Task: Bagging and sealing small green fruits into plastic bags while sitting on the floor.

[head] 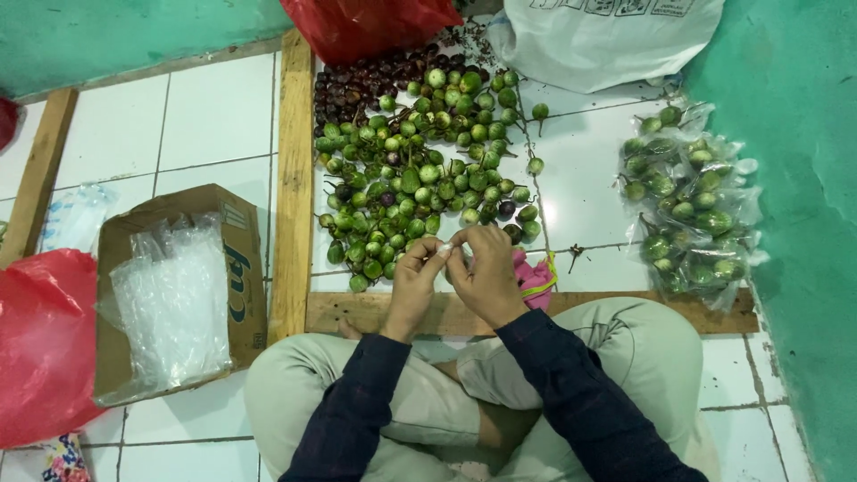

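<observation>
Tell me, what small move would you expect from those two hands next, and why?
Probably a reach forward to the pile of green eggplants. Both the left hand and the right hand meet at the fingertips over its near edge, pinching something too small to make out. Filled clear bags lie to the right, empty ones in the box at left.

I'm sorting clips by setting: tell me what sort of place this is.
Likely a home or small market packing spot on a white tiled floor: heap of small round green eggplants, filled clear plastic bags, cardboard box of empty bags.

Eggplant pile (420,170) lies between cardboard box (178,286) leftward and filled bags (692,210) rightward.
</observation>
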